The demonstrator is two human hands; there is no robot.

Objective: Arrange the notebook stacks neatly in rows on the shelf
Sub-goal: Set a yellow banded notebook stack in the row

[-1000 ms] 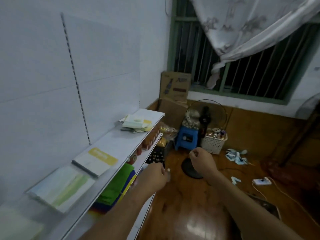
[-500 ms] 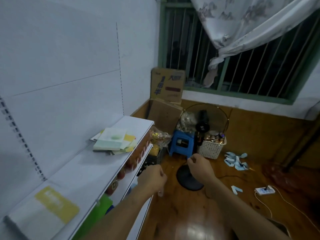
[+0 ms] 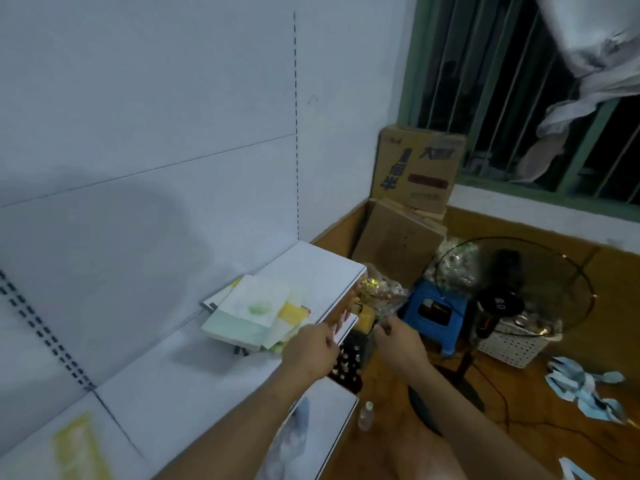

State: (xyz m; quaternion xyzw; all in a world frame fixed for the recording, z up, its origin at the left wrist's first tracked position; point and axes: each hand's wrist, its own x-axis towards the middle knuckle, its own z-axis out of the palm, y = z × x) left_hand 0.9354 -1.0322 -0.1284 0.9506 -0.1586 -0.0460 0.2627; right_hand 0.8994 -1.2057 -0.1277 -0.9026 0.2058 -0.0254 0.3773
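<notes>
- The loose pile of pale green, white and yellow paper-covered notebooks (image 3: 252, 315) lay fanned and skewed near the far end of the flat white metal shelf (image 3: 194, 375), close to its front edge; the covers overlapped at differing angles, so the pile counted as not yet squared.
- A second notebook with a yellow band on a pale cover (image 3: 74, 448) lay flat at the near end of the same shelf, well apart from the pile; judged as a row position already filled.
- The left hand (image 3: 313, 348) hung over the front edge of the shelf, just beside the pile, fingers curled loosely and gripping nothing; the placement suited a reach to gather the pile.
- The right hand (image 3: 398, 336) was off the shelf, over the floor, fingers curled; whether it pinched anything small could not be told.
- Beyond the shelf end stood a blue plastic stool (image 3: 433, 315), a black floor fan (image 3: 512, 289) and stacked brown cardboard boxes (image 3: 415, 174).
</notes>
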